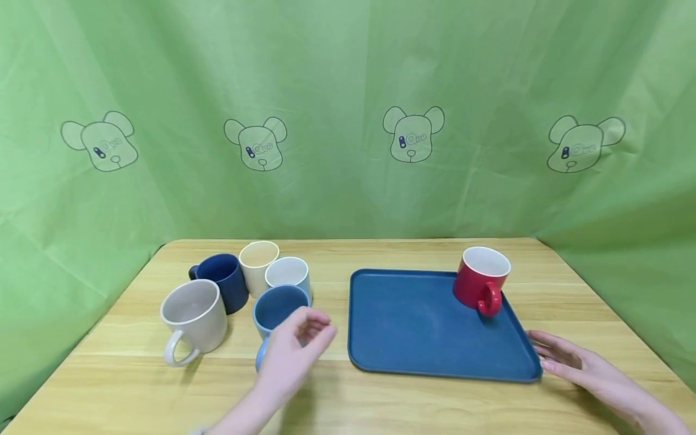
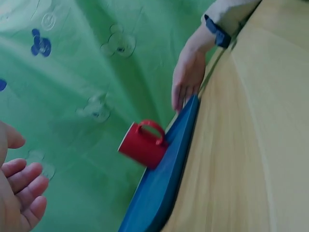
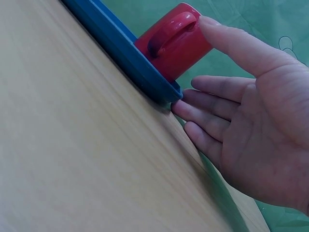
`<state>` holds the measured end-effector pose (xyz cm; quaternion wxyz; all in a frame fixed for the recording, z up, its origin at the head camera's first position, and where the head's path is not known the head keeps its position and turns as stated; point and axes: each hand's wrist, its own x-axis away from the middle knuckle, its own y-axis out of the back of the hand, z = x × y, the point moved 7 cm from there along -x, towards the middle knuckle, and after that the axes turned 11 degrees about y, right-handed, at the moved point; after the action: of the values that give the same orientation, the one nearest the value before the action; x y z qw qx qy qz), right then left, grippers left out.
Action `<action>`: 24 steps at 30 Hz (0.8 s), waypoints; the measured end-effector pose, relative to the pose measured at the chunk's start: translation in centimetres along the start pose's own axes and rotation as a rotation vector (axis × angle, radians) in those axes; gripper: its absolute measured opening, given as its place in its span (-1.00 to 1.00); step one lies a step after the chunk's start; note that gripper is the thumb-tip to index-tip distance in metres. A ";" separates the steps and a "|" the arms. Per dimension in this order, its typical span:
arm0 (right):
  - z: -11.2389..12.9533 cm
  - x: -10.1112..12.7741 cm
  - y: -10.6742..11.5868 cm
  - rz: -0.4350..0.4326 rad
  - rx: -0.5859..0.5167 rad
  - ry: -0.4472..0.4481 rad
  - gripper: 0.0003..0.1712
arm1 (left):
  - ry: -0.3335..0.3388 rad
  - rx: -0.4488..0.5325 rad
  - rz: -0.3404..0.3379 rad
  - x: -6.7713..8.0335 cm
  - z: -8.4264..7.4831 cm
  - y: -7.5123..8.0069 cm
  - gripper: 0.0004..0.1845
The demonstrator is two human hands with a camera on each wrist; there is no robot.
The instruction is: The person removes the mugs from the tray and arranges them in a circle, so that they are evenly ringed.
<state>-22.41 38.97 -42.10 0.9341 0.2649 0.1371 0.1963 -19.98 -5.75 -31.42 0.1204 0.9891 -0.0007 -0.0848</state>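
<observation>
A red mug stands upright in the far right corner of a blue tray, handle toward me. My right hand lies flat on the table with straight fingers, fingertips touching the tray's near right corner. My left hand hovers with loosely curled fingers just over the near side of a mid-blue mug, holding nothing. The left wrist view shows the red mug, the tray edge and my right hand.
Left of the tray, clustered behind and beside the mid-blue mug, stand a grey mug, a navy mug, a cream mug and a pale blue mug. The wooden table is ringed by a green cloth backdrop.
</observation>
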 end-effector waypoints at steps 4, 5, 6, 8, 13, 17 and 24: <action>-0.2 0.0 -0.1 0.003 0.002 -0.018 -0.41 | 0.005 -0.026 0.100 -0.8 -0.3 -3.0 -0.84; -0.3 0.0 -0.1 0.004 0.004 -0.020 -0.41 | 0.006 -0.023 0.123 -1.0 -0.4 -3.7 -0.83; -0.3 0.0 -0.1 0.003 0.004 -0.023 -0.41 | 0.003 -0.018 0.143 -1.3 -0.5 -4.4 -0.82; -0.4 0.0 0.0 0.003 0.003 -0.033 -0.41 | 0.009 -0.015 0.184 -1.7 -0.8 -5.8 -0.82; -0.4 0.1 0.1 0.005 0.007 -0.058 -0.40 | 0.018 -0.018 0.244 -3.0 -1.1 -9.1 -0.84; -0.4 0.4 0.2 0.000 0.011 -0.084 -0.38 | 0.015 -0.025 0.268 -4.1 -1.4 -11.5 -0.83; 0.5 0.2 0.0 0.002 -0.023 -0.015 -0.42 | 0.091 -0.003 0.260 -6.5 -0.9 -15.3 -0.78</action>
<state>-22.01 38.81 -41.72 0.9379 0.2557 0.1277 0.1967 -26.48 9.41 -33.14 0.1318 0.9833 -0.1233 -0.0237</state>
